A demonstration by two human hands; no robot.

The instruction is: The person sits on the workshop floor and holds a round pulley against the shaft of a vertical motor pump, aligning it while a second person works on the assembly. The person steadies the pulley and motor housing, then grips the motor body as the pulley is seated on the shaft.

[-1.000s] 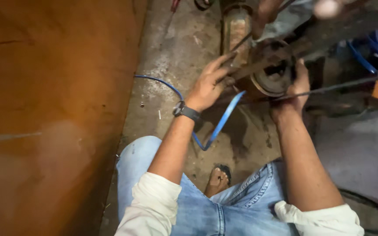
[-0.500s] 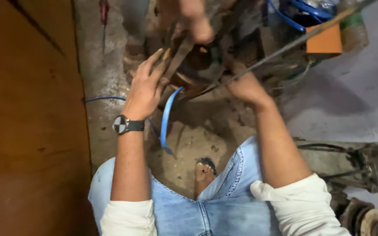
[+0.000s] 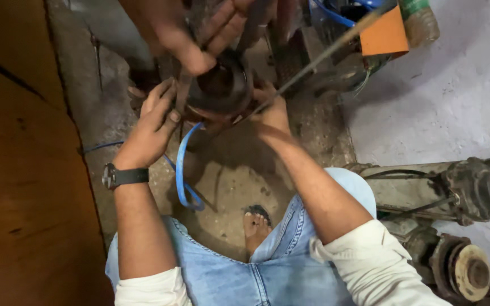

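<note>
A dark, greasy round metal part [image 3: 222, 90], like a drum or pulley, sits just above the dirty floor in front of me. My left hand [image 3: 151, 127], with a black watch on the wrist, presses its fingers against the part's left side. My right hand [image 3: 270, 110] grips the part's right edge from below. Another person's hand [image 3: 199, 34] reaches in from above and holds the top of the same part. A thin metal rod [image 3: 324, 54] runs diagonally across the part toward the upper right. A blue strap [image 3: 182, 170] hangs from under the part in a loop.
A brown wooden panel [image 3: 24, 187] fills the left side. Rusty machine assemblies [image 3: 460, 192] lie on the grey floor at right, with another one [image 3: 460, 269] below. An orange block [image 3: 384, 34] and a green bottle [image 3: 421, 20] sit at top right. My sandalled foot [image 3: 256, 224] rests between my knees.
The view has swung left and closer. Both my hands stay on the round part, and the other person's hand has come down onto its top.
</note>
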